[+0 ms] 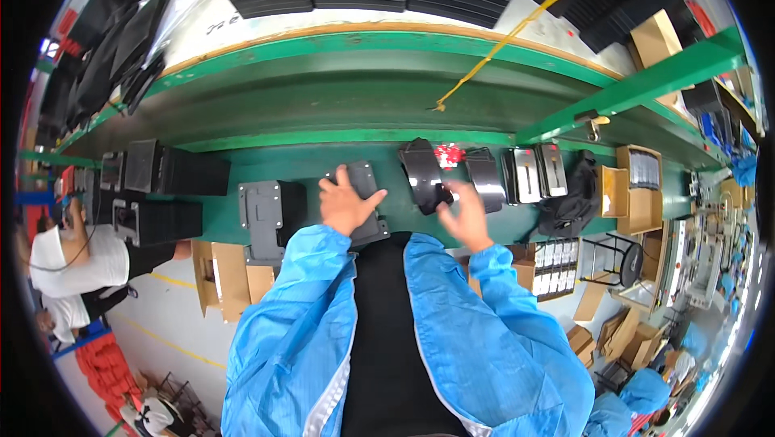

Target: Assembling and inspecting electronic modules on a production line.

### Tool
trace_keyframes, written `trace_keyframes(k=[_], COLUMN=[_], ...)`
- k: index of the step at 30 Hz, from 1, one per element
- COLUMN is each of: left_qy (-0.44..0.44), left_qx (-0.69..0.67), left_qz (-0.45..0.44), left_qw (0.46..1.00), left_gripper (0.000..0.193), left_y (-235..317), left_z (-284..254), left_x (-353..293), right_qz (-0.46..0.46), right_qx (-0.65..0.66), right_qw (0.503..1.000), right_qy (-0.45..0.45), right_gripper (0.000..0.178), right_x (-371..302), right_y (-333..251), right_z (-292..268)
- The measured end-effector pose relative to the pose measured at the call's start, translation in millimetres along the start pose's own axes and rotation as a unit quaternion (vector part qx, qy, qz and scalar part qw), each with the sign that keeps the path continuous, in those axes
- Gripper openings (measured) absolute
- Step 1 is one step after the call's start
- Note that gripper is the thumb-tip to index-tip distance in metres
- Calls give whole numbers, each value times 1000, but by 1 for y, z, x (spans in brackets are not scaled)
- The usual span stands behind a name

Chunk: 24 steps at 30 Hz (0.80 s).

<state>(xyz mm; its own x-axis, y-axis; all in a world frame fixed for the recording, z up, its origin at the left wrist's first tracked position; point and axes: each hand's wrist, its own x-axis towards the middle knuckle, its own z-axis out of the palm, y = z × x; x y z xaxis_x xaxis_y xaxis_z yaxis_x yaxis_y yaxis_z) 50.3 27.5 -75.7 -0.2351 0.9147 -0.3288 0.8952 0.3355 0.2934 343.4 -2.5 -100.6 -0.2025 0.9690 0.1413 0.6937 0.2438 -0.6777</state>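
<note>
My left hand [345,204], fingers spread, rests on a dark grey plastic case [363,177] with screws at its corners. To its left lies a similar grey case [262,209] beside a black block-shaped part. My right hand [467,217] is open, its thumb apart from its fingers, just in front of two glossy black curved panels. The left panel [421,177] is nearest its fingertips; whether they touch it I cannot tell. The right panel [484,172] stands behind the hand. Small red pieces [450,155] lie in a pile between the panels.
Black boxes [165,220] stand at the bench's left end. To the right are white-faced black units [527,176], a black bag [577,195] and an open cardboard box [643,209]. A green shelf beam [363,43] crosses beyond the bench, with a yellow cord [517,29] hanging. A person [81,255] is at left.
</note>
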Motion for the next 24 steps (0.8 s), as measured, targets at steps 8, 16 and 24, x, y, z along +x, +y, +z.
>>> trace_keyframes(k=[8, 16, 24], left_qy=[-48, -50, -10], left_qx=[148, -32, 149], left_qz=[-92, 30, -49], left_qw=[984, 998, 988], left_gripper=[121, 123, 121], left_y=[36, -14, 19], left_z=[-1, -23, 2], left_x=[3, -7, 10], right_qz=[-69, -121, -95], right_qx=[55, -73, 20], right_qw=[968, 964, 983], right_qy=[-234, -226, -153], right_gripper=[60, 58, 58], right_x=[0, -6, 3], right_y=[-82, -74, -77], right_z=[85, 77, 63])
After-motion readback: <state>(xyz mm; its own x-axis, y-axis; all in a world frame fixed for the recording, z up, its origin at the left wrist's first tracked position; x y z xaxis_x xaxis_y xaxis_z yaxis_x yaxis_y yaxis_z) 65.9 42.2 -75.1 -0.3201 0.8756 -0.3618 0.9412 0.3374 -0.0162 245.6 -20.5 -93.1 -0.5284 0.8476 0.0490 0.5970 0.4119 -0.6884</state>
